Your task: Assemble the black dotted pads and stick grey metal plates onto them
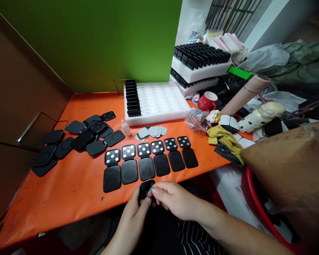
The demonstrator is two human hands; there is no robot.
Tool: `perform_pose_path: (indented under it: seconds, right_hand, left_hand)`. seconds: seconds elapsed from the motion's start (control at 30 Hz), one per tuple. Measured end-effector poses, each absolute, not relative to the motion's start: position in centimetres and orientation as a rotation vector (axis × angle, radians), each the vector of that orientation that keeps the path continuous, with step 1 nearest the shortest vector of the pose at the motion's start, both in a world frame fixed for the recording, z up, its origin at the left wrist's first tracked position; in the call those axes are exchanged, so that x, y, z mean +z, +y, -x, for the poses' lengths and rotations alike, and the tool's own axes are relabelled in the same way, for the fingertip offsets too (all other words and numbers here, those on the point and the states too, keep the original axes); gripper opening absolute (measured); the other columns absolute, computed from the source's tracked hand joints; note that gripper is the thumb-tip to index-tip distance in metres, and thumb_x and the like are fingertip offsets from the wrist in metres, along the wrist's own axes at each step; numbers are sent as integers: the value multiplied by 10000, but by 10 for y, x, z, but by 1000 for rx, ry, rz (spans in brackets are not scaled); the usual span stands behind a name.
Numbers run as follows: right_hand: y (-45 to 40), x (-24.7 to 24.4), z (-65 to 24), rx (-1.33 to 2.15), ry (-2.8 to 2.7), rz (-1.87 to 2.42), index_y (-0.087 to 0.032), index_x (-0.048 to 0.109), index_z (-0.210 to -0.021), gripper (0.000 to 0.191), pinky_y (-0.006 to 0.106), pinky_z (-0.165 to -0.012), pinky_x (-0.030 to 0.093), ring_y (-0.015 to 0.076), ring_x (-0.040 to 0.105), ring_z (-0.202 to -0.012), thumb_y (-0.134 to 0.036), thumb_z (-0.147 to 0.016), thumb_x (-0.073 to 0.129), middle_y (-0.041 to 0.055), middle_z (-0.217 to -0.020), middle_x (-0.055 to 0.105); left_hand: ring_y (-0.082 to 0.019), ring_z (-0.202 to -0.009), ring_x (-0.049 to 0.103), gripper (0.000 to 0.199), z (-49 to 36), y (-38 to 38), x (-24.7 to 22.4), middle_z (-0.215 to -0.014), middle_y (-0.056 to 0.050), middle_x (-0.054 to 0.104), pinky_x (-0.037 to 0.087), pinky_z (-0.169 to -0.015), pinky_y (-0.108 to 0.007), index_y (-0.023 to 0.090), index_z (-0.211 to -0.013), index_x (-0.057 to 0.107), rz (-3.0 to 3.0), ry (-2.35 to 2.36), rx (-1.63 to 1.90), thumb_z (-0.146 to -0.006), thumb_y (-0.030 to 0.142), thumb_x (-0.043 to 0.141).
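My left hand [136, 209] is closed round a black hinged compact case [143, 190] just off the table's front edge. Pinched between the thumb and fingers of my right hand [172, 198] is a small silvery piece [151, 189], held against or just over the case; its exact kind is too small to make out. Beyond my hands lies a row of opened black compact cases [146, 168], their upper halves [144, 149] dotted with pale round spots. Behind that row are thin pale rounded-square plates [155, 131] in a loose pile, beside a small white dropper bottle [126, 128].
Loose black cases [82, 140] are heaped on the left of the orange table [77, 191]. A white foam tray [159, 118] holds a column of black cases; filled trays [199, 72] are stacked behind. At right are a red mug [207, 101], yellow cloth [224, 140] and cardboard box [287, 166].
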State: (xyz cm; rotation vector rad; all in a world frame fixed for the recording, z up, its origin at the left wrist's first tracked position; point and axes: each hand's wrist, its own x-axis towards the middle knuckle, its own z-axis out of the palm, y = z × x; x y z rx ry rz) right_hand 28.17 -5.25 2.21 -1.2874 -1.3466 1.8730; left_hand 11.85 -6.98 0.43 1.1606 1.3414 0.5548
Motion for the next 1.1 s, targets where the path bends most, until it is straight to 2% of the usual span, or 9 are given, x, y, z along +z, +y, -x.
perform_pose_path:
  seconds: [0.13,0.23,0.33,0.5,0.6,0.73,0.83,1.0,1.1]
  right_hand:
    - [-52,37,-277,1360,-1918,1413,-170,548,-743,256,267,-696,393,138,517,-742,-263,-905,373,29,-784,579]
    - [-54,42,-277,1299,-2023,1430,-163,566,-844,238,279,-761,398,158,544,-826,-237,-910,350,59,-875,602]
    - [-57,38,-278,1327,-2013,1456,-172,567,-836,199,260,-703,398,151,547,-779,-312,-881,433,42,-849,606]
    - [-59,24,-269,1319,-1822,1537,-167,481,-610,274,226,-527,305,95,452,-589,-314,-842,497,-22,-630,525]
    - [-58,17,-264,1469,-1585,1394,-165,488,-627,266,216,-537,315,85,439,-584,-313,-848,491,-29,-626,501]
    - [-56,12,-268,1980,-990,1149,-170,522,-755,341,191,-411,260,53,355,-411,-455,-886,386,-53,-542,436]
    - [-56,12,-273,2278,-641,1072,-147,558,-822,324,163,-375,213,36,328,-393,-423,-883,399,-41,-564,446]
    - [-57,15,-274,2500,-366,1036,-119,575,-827,207,129,-375,223,25,378,-432,-288,-850,457,-9,-646,463]
    - [-58,14,-273,2558,-262,983,-141,532,-788,145,118,-371,219,22,370,-421,-269,-835,482,-12,-638,460]
  left_hand:
    - [-260,-1100,544,434,-116,-73,3,-1252,-127,547,435,-921,-408,164,-1274,425,-1762,1451,322,-864,282,346]
    - [-284,-1040,588,472,-115,-75,1,-1232,-167,557,492,-844,-420,123,-1289,415,-2030,1501,182,-835,205,318]
    - [-295,-1039,590,480,-116,-77,-2,-1227,-181,560,508,-824,-411,119,-1255,469,-2160,1461,135,-797,141,327]
    - [-303,-1063,572,443,-119,-79,-3,-1240,-174,552,458,-890,-439,133,-1205,528,-2064,1408,219,-797,141,356]
    - [-263,-999,602,386,-119,-76,1,-1167,-129,608,469,-857,-387,174,-1193,524,-1747,1431,346,-841,240,380]
    - [-231,-842,619,312,-116,-64,6,-874,-62,679,481,-730,-312,178,-962,607,-1129,1431,578,-811,420,479]
    - [-198,-715,601,309,-113,-58,8,-724,-24,649,468,-644,-281,173,-815,591,-843,1432,715,-764,474,537]
    - [-161,-625,584,292,-111,-64,9,-630,0,621,453,-583,-242,181,-680,584,-1111,1553,706,-762,460,555]
    - [-168,-721,636,201,-107,-72,8,-732,-13,676,483,-675,-236,201,-798,641,-1477,1444,679,-807,370,531]
